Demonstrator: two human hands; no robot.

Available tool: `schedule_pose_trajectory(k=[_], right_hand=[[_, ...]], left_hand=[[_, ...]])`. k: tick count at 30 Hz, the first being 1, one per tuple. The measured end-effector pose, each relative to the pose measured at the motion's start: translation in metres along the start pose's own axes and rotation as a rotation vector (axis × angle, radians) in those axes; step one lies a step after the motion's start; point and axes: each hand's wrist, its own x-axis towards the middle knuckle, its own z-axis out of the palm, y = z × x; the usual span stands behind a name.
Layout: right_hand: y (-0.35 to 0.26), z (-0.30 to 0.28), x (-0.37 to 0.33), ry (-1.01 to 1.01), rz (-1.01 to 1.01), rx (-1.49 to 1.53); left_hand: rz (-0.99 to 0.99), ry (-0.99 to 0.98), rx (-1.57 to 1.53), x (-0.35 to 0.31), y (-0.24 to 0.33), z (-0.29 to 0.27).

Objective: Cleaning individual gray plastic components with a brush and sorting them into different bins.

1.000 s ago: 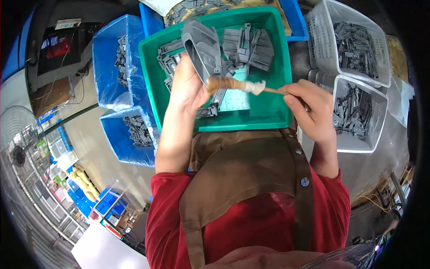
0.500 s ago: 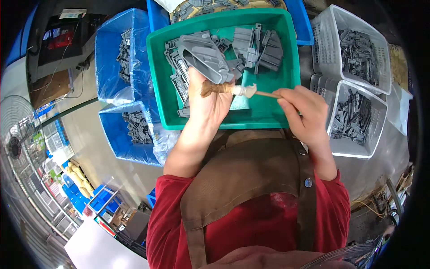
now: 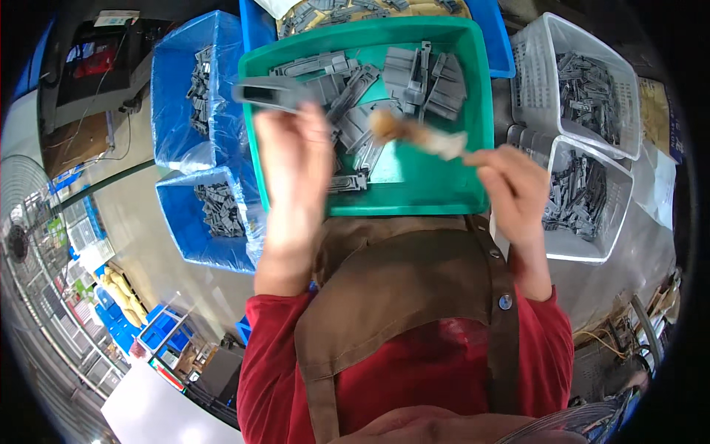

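Note:
My left hand (image 3: 292,152), smeared by motion, is over the left part of the green tray (image 3: 484,148). It grips a grey plastic part (image 3: 268,92) with a dark hollow, which sticks out across the tray's left rim. On the right, my right hand (image 3: 514,189) is closed around the thin stick handle of a brush (image 3: 421,138). The brush has a brown, blurred head and a whitish wrapping, and points left above the tray. Beneath both hands, several grey plastic parts (image 3: 403,74) lie in the tray. The brush and the held part are apart.
Two blue bins (image 3: 166,96) lined with clear film stand at the left with small grey pieces. At the right are two white crates (image 3: 629,74) of similar pieces. Behind the green tray, a blue container (image 3: 499,44) holds more grey parts. A brown apron covers my front.
My left hand has swung left with the grey part, away from the brush. The brush head has moved slightly right and up, its tip now tilted upward, still in my right hand.

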Motion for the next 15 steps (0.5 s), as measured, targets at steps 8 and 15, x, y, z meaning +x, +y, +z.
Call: schedule_pose_trajectory(k=[8,15], right_hand=[[0.038,-0.025,-0.016,0.33,0.158,-0.02],[0.038,-0.018,-0.011,0.357,0.078,-0.028]], left_hand=[[0.382,0.041,0.271,0.067,0.092,-0.013],[0.44,-1.046,1.879,0.018,-0.103,0.035]])
